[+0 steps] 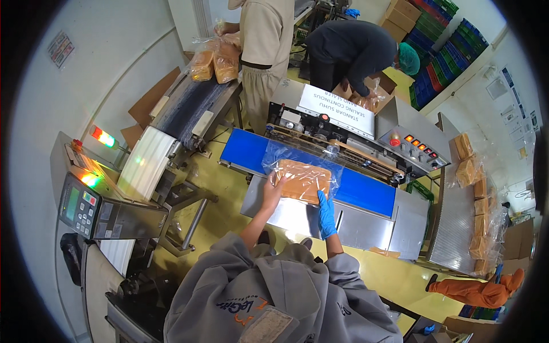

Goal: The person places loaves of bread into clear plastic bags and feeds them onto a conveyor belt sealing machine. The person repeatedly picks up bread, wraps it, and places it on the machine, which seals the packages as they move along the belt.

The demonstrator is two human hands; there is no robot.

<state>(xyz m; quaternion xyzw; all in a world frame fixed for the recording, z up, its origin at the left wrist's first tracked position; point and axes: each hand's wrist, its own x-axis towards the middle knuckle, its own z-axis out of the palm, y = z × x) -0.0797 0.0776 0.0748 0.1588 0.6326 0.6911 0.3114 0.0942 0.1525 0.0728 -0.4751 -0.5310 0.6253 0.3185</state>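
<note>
A loaf of bread in a clear plastic bag (pixel 303 178) lies across the near edge of the blue conveyor belt (pixel 364 193), held between my two hands. My bare left hand (pixel 272 191) grips its left end, thumb on top. At its lower right corner, my right hand (pixel 326 214) in a blue glove holds the bag with the fingers on the side. The bag's loose film spreads towards the continuous band sealer (pixel 334 141), which stands just behind the belt.
Bagged loaves (pixel 480 206) line a metal table (pixel 450 223) at the right. Two co-workers (pixel 263 51) (pixel 351 47) are beyond the sealer; a person in orange (pixel 472 291) is lower right. More loaves (pixel 214 64) sit on a dark conveyor (pixel 184 107). A control panel (pixel 79 206) stands left.
</note>
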